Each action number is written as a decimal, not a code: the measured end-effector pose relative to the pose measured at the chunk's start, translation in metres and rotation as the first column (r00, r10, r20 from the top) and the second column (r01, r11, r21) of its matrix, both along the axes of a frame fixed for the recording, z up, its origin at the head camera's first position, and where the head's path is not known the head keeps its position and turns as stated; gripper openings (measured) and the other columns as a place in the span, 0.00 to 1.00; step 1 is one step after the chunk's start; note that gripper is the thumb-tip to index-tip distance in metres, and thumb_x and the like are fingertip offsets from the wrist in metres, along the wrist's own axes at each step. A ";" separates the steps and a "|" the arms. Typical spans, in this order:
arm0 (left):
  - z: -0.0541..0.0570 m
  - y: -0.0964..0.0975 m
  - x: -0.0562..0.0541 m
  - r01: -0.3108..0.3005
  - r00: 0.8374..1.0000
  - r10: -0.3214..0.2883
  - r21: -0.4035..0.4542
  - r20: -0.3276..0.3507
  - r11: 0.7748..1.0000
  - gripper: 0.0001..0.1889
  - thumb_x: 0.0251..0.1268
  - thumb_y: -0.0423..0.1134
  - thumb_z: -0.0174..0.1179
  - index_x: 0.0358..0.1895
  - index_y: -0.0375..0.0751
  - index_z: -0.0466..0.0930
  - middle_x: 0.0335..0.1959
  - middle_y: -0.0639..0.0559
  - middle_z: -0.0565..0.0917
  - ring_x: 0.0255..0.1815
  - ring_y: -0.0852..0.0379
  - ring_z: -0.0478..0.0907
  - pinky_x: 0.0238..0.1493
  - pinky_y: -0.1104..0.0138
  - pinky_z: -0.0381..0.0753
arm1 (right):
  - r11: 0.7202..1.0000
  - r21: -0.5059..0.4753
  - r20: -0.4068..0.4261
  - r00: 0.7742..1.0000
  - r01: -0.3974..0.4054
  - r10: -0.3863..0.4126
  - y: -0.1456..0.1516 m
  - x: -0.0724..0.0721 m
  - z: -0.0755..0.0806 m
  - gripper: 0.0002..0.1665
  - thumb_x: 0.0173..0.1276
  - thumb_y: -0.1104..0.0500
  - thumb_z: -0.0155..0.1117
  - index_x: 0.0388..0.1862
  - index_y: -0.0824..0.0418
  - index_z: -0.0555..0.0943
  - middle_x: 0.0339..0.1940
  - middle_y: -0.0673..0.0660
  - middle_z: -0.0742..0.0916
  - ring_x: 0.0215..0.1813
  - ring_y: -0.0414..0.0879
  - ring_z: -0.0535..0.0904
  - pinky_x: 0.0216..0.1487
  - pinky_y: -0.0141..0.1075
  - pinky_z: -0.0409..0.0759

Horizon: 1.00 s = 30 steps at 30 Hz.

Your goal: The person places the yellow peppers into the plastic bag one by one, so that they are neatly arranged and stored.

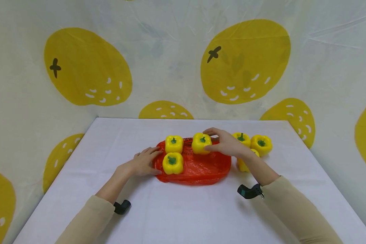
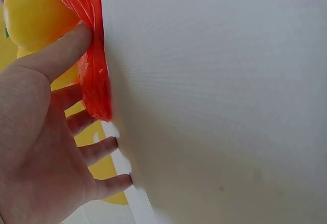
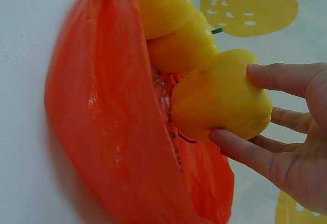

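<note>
Here's the right hand, thumb and fingers pinching a yellow pepper right at the mouth of the red plastic bag! Over on the other side, the left hand has its fingers spread wide, thumb against the bag's edge, gripping no pepper. Two peppers sit inside at the bag's left end, one behind the other, green stems up. Out to the right, three loose peppers cluster on the white tabletop, partly hidden by the right forearm. Behind it all, a pale backdrop printed with big yellow fruit!
</note>
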<state>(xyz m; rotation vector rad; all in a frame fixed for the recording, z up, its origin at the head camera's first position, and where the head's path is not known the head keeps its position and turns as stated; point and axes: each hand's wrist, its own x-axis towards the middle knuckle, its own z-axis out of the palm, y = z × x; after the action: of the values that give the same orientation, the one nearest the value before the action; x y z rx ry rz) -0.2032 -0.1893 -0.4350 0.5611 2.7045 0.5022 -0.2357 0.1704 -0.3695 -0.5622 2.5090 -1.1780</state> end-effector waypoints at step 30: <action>0.000 0.000 0.001 0.002 1.000 -0.002 0.010 -0.003 1.000 0.44 0.63 0.54 0.71 0.80 0.48 0.62 0.81 0.42 0.57 0.81 0.34 0.48 0.72 0.30 0.50 | 1.000 0.023 0.007 1.000 -0.002 0.002 -0.030 -0.002 -0.027 0.43 0.67 0.45 0.74 0.77 0.51 0.69 0.72 0.56 0.76 0.70 0.57 0.70 0.69 0.57 0.71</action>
<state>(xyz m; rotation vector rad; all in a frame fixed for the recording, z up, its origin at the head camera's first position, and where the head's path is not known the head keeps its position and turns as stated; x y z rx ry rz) -0.2018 -0.1891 -0.4352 0.5679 2.7058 0.5144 -0.2381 0.1406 -0.3963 -0.5535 2.5124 -1.1468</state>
